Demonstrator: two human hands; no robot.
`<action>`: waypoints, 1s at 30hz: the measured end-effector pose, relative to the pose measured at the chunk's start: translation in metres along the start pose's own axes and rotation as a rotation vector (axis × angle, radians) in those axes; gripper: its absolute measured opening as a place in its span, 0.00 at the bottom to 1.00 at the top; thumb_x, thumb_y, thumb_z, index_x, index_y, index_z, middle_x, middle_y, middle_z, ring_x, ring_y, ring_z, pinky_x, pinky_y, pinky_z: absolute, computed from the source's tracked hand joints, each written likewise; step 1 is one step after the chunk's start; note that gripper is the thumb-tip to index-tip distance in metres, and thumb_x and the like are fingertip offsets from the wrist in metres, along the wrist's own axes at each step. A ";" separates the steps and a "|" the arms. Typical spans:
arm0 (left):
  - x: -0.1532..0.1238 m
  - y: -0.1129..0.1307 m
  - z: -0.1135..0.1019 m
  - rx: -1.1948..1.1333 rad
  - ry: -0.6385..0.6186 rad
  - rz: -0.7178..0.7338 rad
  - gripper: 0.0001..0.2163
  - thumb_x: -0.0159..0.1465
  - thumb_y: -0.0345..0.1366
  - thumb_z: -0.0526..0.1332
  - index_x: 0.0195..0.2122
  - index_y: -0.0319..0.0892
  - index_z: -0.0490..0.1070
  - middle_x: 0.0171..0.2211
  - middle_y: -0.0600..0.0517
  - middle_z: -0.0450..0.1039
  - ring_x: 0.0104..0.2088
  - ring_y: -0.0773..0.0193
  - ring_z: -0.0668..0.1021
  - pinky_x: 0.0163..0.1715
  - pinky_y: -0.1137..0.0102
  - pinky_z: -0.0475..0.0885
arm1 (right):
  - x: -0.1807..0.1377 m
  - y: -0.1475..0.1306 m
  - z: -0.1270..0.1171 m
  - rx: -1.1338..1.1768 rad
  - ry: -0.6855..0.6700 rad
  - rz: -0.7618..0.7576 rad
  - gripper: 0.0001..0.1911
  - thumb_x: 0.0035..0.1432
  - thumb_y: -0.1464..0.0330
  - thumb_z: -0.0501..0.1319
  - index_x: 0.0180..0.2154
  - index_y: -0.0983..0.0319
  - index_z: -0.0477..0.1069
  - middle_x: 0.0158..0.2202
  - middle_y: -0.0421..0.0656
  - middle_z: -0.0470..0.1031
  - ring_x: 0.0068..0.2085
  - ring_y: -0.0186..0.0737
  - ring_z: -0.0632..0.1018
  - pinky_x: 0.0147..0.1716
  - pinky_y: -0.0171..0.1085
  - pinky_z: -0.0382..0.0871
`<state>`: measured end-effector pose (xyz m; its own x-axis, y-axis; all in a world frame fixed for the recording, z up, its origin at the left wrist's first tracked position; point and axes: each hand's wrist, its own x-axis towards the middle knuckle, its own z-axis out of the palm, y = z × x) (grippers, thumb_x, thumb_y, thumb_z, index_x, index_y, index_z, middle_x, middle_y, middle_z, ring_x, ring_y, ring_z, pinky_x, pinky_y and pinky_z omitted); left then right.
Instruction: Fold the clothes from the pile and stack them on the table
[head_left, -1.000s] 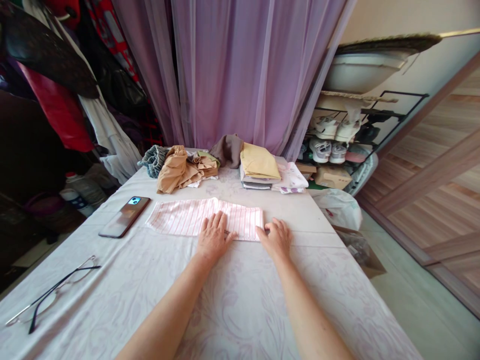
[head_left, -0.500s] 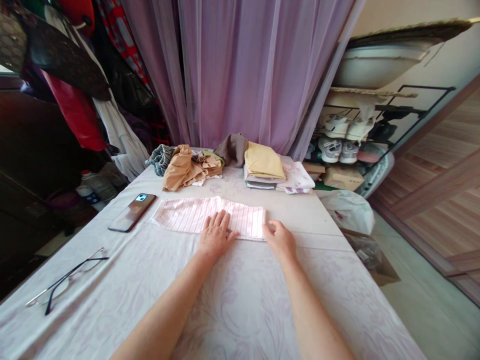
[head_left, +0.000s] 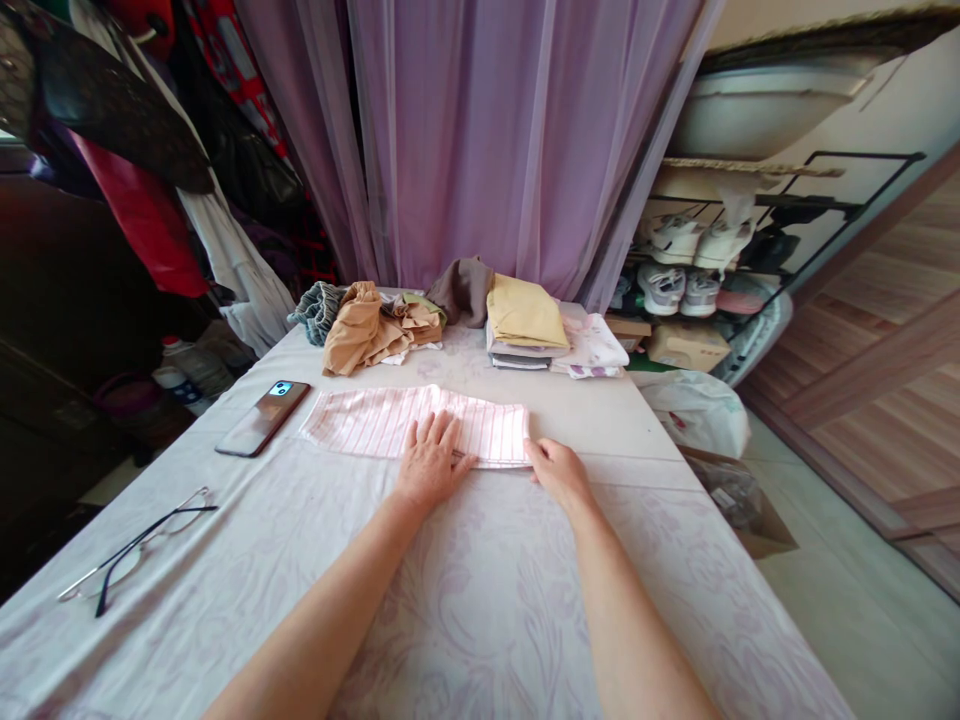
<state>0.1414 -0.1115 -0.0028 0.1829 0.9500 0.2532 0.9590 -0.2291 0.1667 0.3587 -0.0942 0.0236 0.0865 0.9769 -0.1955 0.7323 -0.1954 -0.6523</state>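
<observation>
A pair of pink-and-white striped pants [head_left: 367,420], folded lengthwise, lies flat across the middle of the table. My left hand [head_left: 431,462] rests palm down on the near edge of the cloth, fingers stretched out over the stripes. At the right end, my right hand [head_left: 556,470] has its fingers and thumb closed on the near corner of the pants; the fingertips are partly hidden. Behind them stands a stack of folded clothes with a yellow piece [head_left: 527,312] on top. Left of that is a heap of crumpled clothes, with a tan garment [head_left: 358,335] in front.
A phone [head_left: 262,420] and a pair of glasses [head_left: 139,548] lie on the table's left side. White folded cloth [head_left: 596,345] sits beside the stack. A purple curtain [head_left: 480,140] hangs behind. Right of the table are a shoe rack [head_left: 795,208] and a plastic bag [head_left: 701,415].
My right hand's fingers have closed in on the corner of the pants. My left hand stays flat in place. The view has shifted slightly.
</observation>
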 end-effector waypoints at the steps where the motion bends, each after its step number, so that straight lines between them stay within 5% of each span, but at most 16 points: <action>1: 0.000 0.001 0.000 -0.012 0.015 0.038 0.27 0.66 0.50 0.56 0.63 0.43 0.63 0.66 0.42 0.59 0.67 0.46 0.59 0.65 0.46 0.51 | 0.000 0.000 0.000 0.034 -0.006 0.000 0.19 0.62 0.56 0.50 0.25 0.59 0.67 0.23 0.40 0.77 0.24 0.36 0.77 0.25 0.32 0.59; 7: 0.007 0.017 -0.002 -0.130 -0.004 0.226 0.16 0.67 0.42 0.58 0.56 0.49 0.70 0.60 0.49 0.69 0.63 0.50 0.65 0.65 0.46 0.51 | 0.005 0.006 0.001 0.196 -0.046 0.014 0.19 0.60 0.55 0.50 0.25 0.59 0.68 0.24 0.40 0.78 0.21 0.34 0.75 0.25 0.32 0.63; 14: 0.023 0.046 -0.003 -0.203 -0.003 0.290 0.17 0.65 0.36 0.61 0.56 0.48 0.68 0.58 0.48 0.71 0.60 0.54 0.70 0.63 0.51 0.57 | 0.009 0.015 0.006 0.257 -0.018 -0.040 0.21 0.57 0.52 0.51 0.22 0.59 0.68 0.22 0.41 0.77 0.21 0.35 0.75 0.24 0.33 0.64; 21: 0.034 0.063 -0.010 -0.259 -0.022 0.183 0.09 0.65 0.33 0.59 0.46 0.46 0.72 0.44 0.50 0.76 0.46 0.59 0.77 0.48 0.66 0.71 | 0.014 0.020 0.012 0.494 -0.013 -0.160 0.22 0.52 0.48 0.54 0.25 0.59 0.70 0.22 0.40 0.74 0.23 0.38 0.74 0.24 0.35 0.67; 30: 0.033 0.068 -0.016 -0.193 -0.104 0.098 0.14 0.69 0.35 0.53 0.53 0.52 0.70 0.44 0.52 0.75 0.41 0.61 0.79 0.36 0.71 0.71 | 0.012 0.019 0.012 0.522 0.036 -0.105 0.21 0.52 0.53 0.56 0.38 0.60 0.73 0.34 0.44 0.80 0.29 0.40 0.77 0.23 0.34 0.66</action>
<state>0.2093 -0.0990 0.0324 0.3036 0.9358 0.1789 0.8784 -0.3477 0.3279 0.3655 -0.0871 -0.0002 0.0602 0.9941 -0.0904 0.3053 -0.1046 -0.9465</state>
